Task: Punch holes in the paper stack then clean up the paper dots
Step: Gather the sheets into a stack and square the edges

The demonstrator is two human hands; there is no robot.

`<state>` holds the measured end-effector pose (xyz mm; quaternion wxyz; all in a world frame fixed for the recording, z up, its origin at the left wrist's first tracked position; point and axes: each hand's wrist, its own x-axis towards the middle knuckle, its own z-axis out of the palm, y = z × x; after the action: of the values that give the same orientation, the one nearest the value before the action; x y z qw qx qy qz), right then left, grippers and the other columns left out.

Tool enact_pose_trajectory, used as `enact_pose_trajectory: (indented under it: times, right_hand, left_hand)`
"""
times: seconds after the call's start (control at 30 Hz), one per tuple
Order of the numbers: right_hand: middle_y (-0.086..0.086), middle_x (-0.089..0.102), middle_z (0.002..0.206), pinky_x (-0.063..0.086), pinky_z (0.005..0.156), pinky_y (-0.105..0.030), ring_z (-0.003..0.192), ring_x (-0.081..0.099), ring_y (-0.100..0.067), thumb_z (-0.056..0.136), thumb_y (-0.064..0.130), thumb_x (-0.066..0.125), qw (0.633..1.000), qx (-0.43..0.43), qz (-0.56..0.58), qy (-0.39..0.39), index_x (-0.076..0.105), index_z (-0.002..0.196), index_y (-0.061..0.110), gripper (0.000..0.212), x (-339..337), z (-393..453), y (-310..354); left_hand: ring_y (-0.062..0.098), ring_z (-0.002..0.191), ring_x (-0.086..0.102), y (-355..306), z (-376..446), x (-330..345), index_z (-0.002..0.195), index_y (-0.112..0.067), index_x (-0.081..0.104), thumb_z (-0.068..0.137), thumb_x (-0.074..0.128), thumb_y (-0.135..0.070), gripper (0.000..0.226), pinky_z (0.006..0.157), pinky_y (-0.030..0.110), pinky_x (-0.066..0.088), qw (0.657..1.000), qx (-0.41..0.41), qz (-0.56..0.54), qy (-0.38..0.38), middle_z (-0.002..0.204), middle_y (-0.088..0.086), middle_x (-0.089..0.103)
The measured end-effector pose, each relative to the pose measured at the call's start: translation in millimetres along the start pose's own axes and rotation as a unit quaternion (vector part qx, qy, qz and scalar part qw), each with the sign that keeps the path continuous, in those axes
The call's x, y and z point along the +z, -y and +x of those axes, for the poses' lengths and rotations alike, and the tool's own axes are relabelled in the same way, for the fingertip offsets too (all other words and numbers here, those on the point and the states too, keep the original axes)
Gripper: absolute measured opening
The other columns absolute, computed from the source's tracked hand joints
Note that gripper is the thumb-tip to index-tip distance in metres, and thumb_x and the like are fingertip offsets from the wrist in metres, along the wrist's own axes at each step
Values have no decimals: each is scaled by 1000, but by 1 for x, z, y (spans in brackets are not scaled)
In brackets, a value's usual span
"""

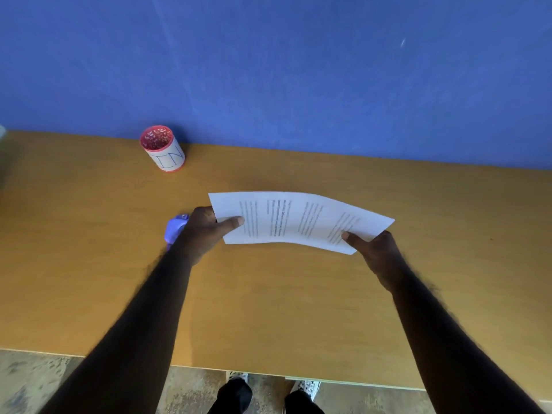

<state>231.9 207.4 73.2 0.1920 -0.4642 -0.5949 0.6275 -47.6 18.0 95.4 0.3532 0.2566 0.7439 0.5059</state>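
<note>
A white paper stack with printed lines of text is held above the brown table, bowed slightly upward in the middle. My left hand grips its left end, thumb on top. My right hand grips its right end the same way. A purple hole punch sits on the table just left of my left hand, partly hidden behind it. No paper dots are visible.
A red cup with a white label stands at the back left of the table, against the blue wall. The table's front edge runs near my feet.
</note>
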Motion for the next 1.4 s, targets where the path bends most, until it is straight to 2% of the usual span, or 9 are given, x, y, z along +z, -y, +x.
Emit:
enact_pose_trajectory:
  times: [0.2,0.5,0.6,0.7,0.8,0.9,1.07,1.2,1.4]
  right_hand:
    - [2,75,106,55,83,-32,99,71,-15,86,10,76,1000,19,-7,-9,70,105,23,24,0,2,-8]
    - [-2,73,112,54,84,-31,105,69,-20,87,13,75,999,10,-21,-42,68,114,16,29,3,3,3]
    - [0,61,135,49,91,-32,118,60,-19,85,29,77,993,20,-49,-106,54,138,15,59,4,6,0]
    - [-3,46,150,49,88,-39,126,52,-22,80,50,76,989,101,42,-101,32,150,23,86,12,2,-6]
    - [2,55,143,52,88,-43,121,62,-24,85,53,69,981,157,111,-19,29,153,22,84,26,-7,-7]
    - [2,69,128,58,82,-41,108,71,-22,92,43,65,983,115,127,72,53,138,25,51,41,-16,-1]
    - [-8,75,111,59,85,-55,107,69,-34,94,14,64,991,90,95,-25,68,111,16,18,48,-8,-5]
    - [-11,75,112,54,90,-60,107,69,-36,92,13,67,993,93,67,-36,71,106,17,15,39,5,-12]
    - [-6,76,115,52,95,-62,108,70,-33,82,24,73,989,136,57,12,70,116,17,34,27,28,-31]
  left_hand:
    - [-8,83,69,9,-1,2,106,-23,71,86,73,-13,22,69,10,52,999,-24,22,11,79,-30,72]
    - [-3,81,70,4,1,4,99,-20,73,88,70,-12,14,70,14,53,999,-22,-27,-10,85,-21,76]
    - [18,94,71,3,0,7,102,-16,74,85,71,-15,17,82,38,54,989,-56,-137,-23,103,1,77]
    - [21,100,68,9,-5,18,107,-17,70,87,69,-13,21,86,41,51,963,-99,-248,-40,108,1,75]
    - [16,100,67,16,-14,42,113,-19,65,91,63,-9,25,74,29,57,927,-137,-344,-59,108,-3,73]
    - [16,98,67,24,-29,67,111,-17,65,91,62,-7,23,72,26,58,899,-181,-394,-66,104,-2,73]
    - [23,99,64,43,-50,87,110,-16,66,84,70,-3,30,76,37,48,900,-201,-385,-48,105,2,72]
    - [15,88,73,49,-56,82,112,-14,65,87,61,3,30,74,30,60,894,-219,-388,-44,99,1,77]
    - [17,88,72,56,-45,46,105,-12,69,93,57,-6,18,80,31,54,912,-230,-337,-40,98,5,77]
